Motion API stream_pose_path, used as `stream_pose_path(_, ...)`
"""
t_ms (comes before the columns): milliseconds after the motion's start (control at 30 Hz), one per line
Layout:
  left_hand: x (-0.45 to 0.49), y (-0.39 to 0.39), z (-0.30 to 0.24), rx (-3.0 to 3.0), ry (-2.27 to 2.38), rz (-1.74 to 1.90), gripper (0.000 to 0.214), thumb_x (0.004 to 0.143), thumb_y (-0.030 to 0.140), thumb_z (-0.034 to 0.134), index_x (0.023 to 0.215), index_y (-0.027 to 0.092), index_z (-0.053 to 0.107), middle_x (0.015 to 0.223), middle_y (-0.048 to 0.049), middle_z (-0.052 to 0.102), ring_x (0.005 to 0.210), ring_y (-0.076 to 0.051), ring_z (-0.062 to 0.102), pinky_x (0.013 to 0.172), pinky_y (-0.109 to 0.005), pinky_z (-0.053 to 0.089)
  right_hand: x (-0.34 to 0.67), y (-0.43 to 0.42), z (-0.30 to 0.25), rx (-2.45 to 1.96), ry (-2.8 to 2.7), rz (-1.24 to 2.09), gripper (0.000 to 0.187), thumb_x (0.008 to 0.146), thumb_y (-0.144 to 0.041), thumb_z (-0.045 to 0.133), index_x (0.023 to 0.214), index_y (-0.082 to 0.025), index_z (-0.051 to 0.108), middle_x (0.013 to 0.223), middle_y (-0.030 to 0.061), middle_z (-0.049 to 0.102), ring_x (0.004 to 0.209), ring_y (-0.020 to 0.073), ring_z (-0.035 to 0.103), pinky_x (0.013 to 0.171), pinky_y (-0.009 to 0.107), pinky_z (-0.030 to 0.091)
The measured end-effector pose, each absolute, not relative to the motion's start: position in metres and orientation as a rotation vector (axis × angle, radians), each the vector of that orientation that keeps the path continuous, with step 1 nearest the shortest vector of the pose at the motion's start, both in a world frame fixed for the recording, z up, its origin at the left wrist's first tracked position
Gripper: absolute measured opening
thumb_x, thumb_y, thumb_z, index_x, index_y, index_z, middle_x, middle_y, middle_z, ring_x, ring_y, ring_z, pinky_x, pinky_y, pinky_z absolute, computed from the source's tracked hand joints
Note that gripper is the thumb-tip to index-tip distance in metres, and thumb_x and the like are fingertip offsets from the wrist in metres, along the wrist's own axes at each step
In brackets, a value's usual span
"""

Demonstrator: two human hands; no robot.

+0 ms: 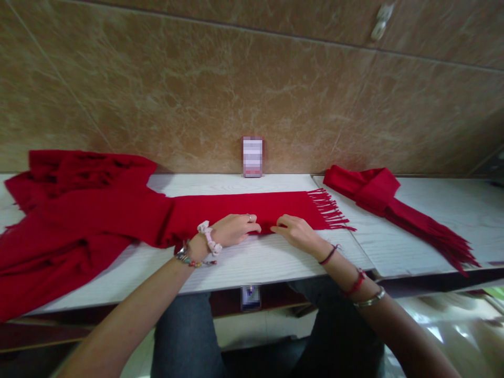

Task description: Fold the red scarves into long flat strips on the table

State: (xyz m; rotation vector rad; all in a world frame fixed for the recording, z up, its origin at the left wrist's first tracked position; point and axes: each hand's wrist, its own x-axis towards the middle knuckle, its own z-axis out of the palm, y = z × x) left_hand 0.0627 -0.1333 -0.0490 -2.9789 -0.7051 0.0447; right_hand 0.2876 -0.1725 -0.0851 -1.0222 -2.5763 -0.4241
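1. Your left hand point(236, 229) and right hand point(296, 232) sit side by side, fingertips almost meeting, on the near edge of the flat red scarf point(236, 206).
2. Both hands curl their fingers down onto the cloth. You cannot tell whether either hand pinches the hem or only presses on it.
3. The scarf lies as a smooth strip on the white table point(255, 262), just beyond your knuckles. Its fringe point(328, 210) ends just right of your right hand.
4. Left of your left hand, the strip runs into a rumpled heap of red cloth point(71, 220).
5. Well to the right of your right hand lies a folded scarf point(374, 191), apart from the flat one.
6. Straight beyond your fingertips, a small box point(252, 156) stands upright against the marble wall point(197, 94).
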Motion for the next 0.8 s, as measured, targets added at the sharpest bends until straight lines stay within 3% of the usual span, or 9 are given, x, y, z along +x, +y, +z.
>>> stream_pose_path(267, 0.062, -0.134, -0.048, -3.136, -0.742, 0.048, 0.036, 0.078, 0.011, 0.044, 0.109, 0.025, 0.058, 0.094, -0.002, 0.054, 0.084, -0.014, 0.054, 0.073, -0.023, 0.042, 0.298, -0.175, -0.088, -0.948, -2.626, -0.256, 0.032, 0.089, -0.014, 0.039, 0.108, -0.024, 0.063, 0.098, 0.0066, 0.061, 0.088, 0.0167, 0.054, 0.076, 0.03, 0.044)
stream_pose_path(400, 0.06, -0.132, -0.05, -3.213, -0.721, -0.084, 0.027, 0.081, 0.02, 0.046, 0.102, 0.026, 0.063, 0.106, -0.0033, 0.051, 0.098, -0.015, 0.05, 0.092, -0.029, 0.036, 0.302, -0.175, -0.089, -0.95, -2.575, -0.042, 0.035, 0.083, -0.008, 0.042, 0.104, -0.024, 0.065, 0.102, 0.0067, 0.061, 0.094, 0.0168, 0.054, 0.082, 0.032, 0.044)
stream_pose_path(500, 0.062, -0.129, -0.057, -3.19, -0.831, -0.226, 0.029, 0.088, 0.02, 0.035, 0.099, 0.023, 0.062, 0.118, -0.0044, 0.048, 0.11, -0.014, 0.045, 0.099, -0.031, 0.03, 0.299, -0.173, -0.087, -0.996, -2.472, 0.085, 0.031, 0.083, -0.011, 0.044, 0.101, -0.021, 0.066, 0.099, 0.0071, 0.062, 0.091, 0.0158, 0.055, 0.083, 0.032, 0.045)
stream_pose_path(567, 0.065, -0.127, -0.065, -3.127, -0.939, -0.27, 0.031, 0.09, 0.022, 0.032, 0.107, 0.02, 0.057, 0.127, -0.0063, 0.045, 0.118, -0.015, 0.039, 0.102, -0.032, 0.027, 0.296, -0.172, -0.087, -1.121, -2.385, 0.069, 0.029, 0.085, -0.018, 0.044, 0.108, -0.019, 0.063, 0.104, 0.0091, 0.062, 0.096, 0.0174, 0.055, 0.086, 0.034, 0.045)
stream_pose_path(667, 0.067, -0.125, -0.075, -3.009, -1.128, -0.157, 0.041, 0.089, 0.033, 0.035, 0.127, 0.018, 0.042, 0.14, -0.0087, 0.032, 0.13, -0.022, 0.024, 0.105, -0.043, 0.019, 0.291, -0.172, -0.09, -1.366, -2.367, -0.033, 0.041, 0.087, -0.031, 0.043, 0.124, -0.016, 0.049, 0.125, 0.0133, 0.051, 0.116, 0.0239, 0.044, 0.095, 0.046, 0.036)
stream_pose_path(800, 0.066, -0.126, -0.08, -2.944, -1.237, 0.031, 0.052, 0.089, 0.042, 0.033, 0.137, 0.023, 0.028, 0.145, -0.0061, 0.022, 0.133, -0.026, 0.015, 0.104, -0.05, 0.015, 0.295, -0.177, -0.096, -1.526, -2.506, -0.088, 0.046, 0.091, -0.038, 0.032, 0.134, -0.021, 0.036, 0.139, 0.0103, 0.036, 0.127, 0.0286, 0.03, 0.097, 0.057, 0.028)
